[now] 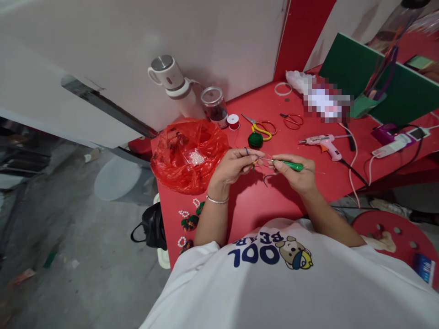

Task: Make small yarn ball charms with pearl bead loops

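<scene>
My left hand (236,165) is held above the red table (260,205), its fingers pinched on thin coloured threads (265,177) that hang down from it. My right hand (297,174) is closed round a green-handled crochet hook (293,165) whose metal tip points left at the threads between the two hands. A ball of green yarn (255,140) lies just beyond my hands. A silver bracelet (216,200) is on my left wrist.
A red plastic bag (187,153) with white beads sits left. Behind are a white kettle (171,80), a clear jar (214,105), a red thread spool (233,121), yellow scissors (260,129), red scissors (292,120), and a glue gun (324,144) with cables. Bead ornaments (189,221) lie at the table's left edge.
</scene>
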The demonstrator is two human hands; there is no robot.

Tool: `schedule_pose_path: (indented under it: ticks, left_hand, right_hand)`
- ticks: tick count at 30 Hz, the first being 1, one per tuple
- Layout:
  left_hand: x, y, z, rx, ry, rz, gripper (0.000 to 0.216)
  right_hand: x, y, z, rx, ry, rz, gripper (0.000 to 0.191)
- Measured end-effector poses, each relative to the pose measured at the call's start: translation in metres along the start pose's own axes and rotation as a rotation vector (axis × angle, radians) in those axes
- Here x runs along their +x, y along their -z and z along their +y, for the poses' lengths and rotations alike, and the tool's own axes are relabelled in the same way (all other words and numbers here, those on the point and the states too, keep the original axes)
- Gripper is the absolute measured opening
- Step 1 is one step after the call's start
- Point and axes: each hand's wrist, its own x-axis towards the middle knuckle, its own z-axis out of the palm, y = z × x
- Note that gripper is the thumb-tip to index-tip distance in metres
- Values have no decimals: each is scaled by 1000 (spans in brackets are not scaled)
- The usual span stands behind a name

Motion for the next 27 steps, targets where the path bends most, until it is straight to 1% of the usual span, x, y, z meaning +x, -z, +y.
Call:
schedule_pose_path:
  ticks: [5,9,15,17,19,23,25,27]
  left_hand:
    - [1,-3,-1,-90,19,-50,31]
    - [0,-6,1,-113,20,-17,34]
    - [-1,-9,4,-58,36,36,38]
    - [0,-9,2,-43,26,53,39]
    - [2,-10,0,-19,2,96,39]
    - [4,-12,-3,41,-40,204,41]
    - [5,-14,-3,50,-44,223,41]
    - [6,-15,-5,44,-52,232,42]
  right_hand:
    - [-2,-5,13,92,3,23,26]
    - [-3,-7,16,139,1,57,27]
    - [-2,-6,16,153,2,61,24]
    - [-2,-5,16,133,4,69,26]
    - [-3,-5,15,90,16,86,27]
    - [-4,-3,9,-64,103,114,23]
    - [-5,-3,7,-127,144,111,22]
    - [-7,-4,6,-140,154,105,22]
